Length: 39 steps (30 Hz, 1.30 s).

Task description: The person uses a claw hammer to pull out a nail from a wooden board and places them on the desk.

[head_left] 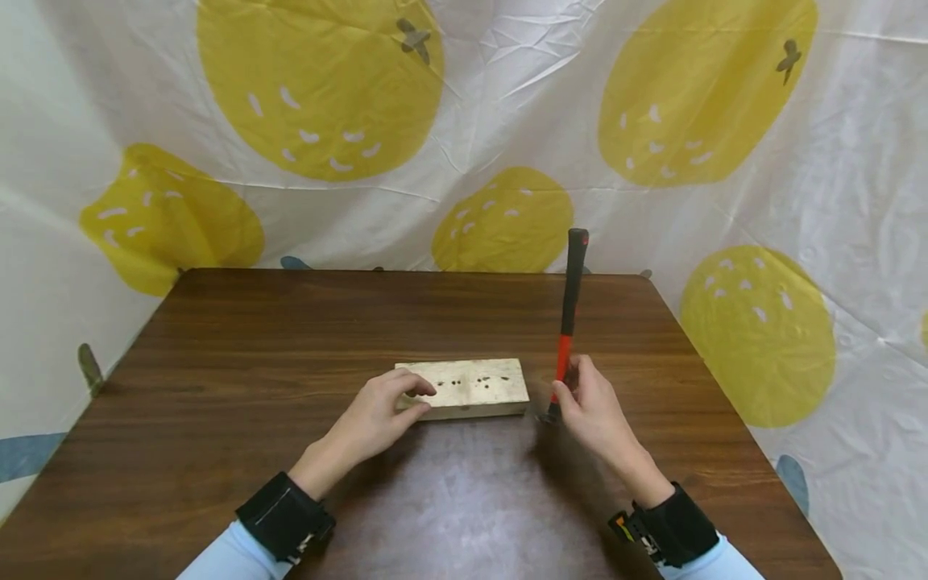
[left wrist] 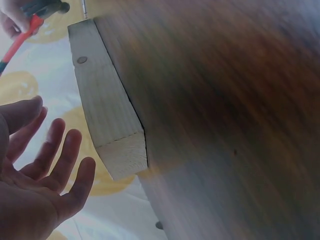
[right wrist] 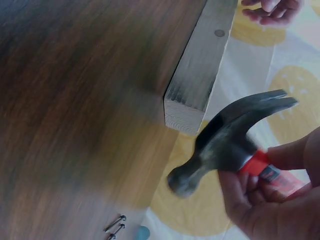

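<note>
A pale wooden block (head_left: 471,391) with several dark holes in its top lies on the brown table (head_left: 290,322). My left hand (head_left: 377,415) hovers at its left end, fingers loosely bent with nothing between them; the left wrist view shows the palm and spread fingers (left wrist: 60,155) apart from the block (left wrist: 102,90). Right of the block, my right hand (head_left: 594,407) grips a claw hammer (head_left: 573,282) low on its red shaft, close to the head. The black handle points up. In the right wrist view the dark metal hammer head (right wrist: 225,137) shows its claw and round face.
Small metal nails (right wrist: 117,226) lie on the table in the right wrist view. Behind the table's far edge hangs a white curtain (head_left: 348,225) printed with yellow fruit.
</note>
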### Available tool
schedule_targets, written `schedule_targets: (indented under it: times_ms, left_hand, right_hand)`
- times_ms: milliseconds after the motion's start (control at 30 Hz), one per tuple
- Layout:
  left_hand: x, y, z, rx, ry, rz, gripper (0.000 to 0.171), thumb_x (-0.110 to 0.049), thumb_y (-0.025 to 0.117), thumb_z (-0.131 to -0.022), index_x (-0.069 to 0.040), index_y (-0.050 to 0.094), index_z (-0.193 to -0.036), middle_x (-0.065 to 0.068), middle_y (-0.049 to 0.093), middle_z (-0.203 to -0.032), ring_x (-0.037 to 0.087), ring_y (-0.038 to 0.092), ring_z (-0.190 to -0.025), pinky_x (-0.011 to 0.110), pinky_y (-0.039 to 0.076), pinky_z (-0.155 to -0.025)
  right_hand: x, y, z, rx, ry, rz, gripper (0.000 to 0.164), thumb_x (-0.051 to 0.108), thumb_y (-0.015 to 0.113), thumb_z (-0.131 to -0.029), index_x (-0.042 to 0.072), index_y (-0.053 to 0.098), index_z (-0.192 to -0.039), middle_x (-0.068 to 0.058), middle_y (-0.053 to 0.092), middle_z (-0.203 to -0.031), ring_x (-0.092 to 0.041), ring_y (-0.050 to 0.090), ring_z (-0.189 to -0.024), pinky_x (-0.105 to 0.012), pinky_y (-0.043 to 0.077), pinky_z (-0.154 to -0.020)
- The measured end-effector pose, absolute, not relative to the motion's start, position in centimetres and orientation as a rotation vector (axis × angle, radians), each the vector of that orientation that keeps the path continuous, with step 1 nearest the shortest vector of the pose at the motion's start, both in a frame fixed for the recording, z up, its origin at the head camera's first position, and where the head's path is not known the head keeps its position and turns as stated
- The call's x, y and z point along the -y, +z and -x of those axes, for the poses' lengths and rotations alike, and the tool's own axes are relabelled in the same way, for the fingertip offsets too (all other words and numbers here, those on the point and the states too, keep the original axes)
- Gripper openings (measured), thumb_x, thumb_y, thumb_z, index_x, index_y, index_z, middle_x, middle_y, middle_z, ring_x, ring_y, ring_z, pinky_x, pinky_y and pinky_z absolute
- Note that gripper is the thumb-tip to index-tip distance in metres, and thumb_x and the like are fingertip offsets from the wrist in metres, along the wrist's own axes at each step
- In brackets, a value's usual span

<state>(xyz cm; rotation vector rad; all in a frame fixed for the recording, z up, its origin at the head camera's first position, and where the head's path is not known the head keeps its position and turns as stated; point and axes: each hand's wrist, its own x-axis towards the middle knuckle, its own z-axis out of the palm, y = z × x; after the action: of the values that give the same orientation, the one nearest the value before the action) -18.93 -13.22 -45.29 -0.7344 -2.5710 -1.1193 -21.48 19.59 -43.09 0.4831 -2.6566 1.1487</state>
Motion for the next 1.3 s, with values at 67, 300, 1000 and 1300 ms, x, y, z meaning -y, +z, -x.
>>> schedule_targets:
  times_ms: [67,300,1000,1300]
  left_hand:
    - [13.3,-45.3,18.9,2.577,-1.118,0.733,0.018,-0.005,0.079,-0.090,-0.006,0.074,-0.108,0.000,0.070,-0.105,0.023,0.066,-0.099,0.043,0.055,-0.085]
    - [13.6,-45.4,18.8,2.582,-1.092,0.730,0.017,-0.005,0.079,-0.090,-0.006,0.074,-0.107,0.001,0.069,-0.105,0.026,0.067,-0.098,0.044,0.055,-0.084]
    - [14.0,-45.6,18.6,2.605,-1.079,0.699,0.016,-0.004,0.078,-0.090,-0.008,0.074,-0.106,0.001,0.068,-0.104,0.020,0.067,-0.091,0.037,0.053,-0.075]
    - [14.3,-45.7,18.6,2.602,-1.071,0.686,0.017,-0.004,0.080,-0.089,-0.007,0.074,-0.105,0.002,0.068,-0.102,0.020,0.067,-0.088,0.037,0.053,-0.075]
  right_hand:
    - [-19.7,-43.2,21.4,2.675,1.078,-0.458,0.017,0.000,0.064,-0.097,-0.004,0.054,-0.109,-0.014,0.064,-0.092,-0.026,0.063,-0.080,-0.040,0.052,-0.070]
    - [-19.8,-43.1,21.3,2.786,0.901,-0.367,0.013,0.004,0.065,-0.091,-0.002,0.056,-0.099,-0.011,0.062,-0.085,-0.026,0.061,-0.075,-0.043,0.051,-0.068]
    - [-19.7,-43.7,21.8,2.979,0.709,-0.286,0.014,0.009,0.066,-0.082,0.004,0.055,-0.090,-0.006,0.055,-0.073,-0.023,0.053,-0.061,-0.037,0.043,-0.054]
    - [-19.6,-44.2,22.9,3.032,0.652,-0.256,0.015,0.010,0.067,-0.077,0.007,0.052,-0.077,-0.003,0.051,-0.065,-0.021,0.050,-0.055,-0.034,0.040,-0.049]
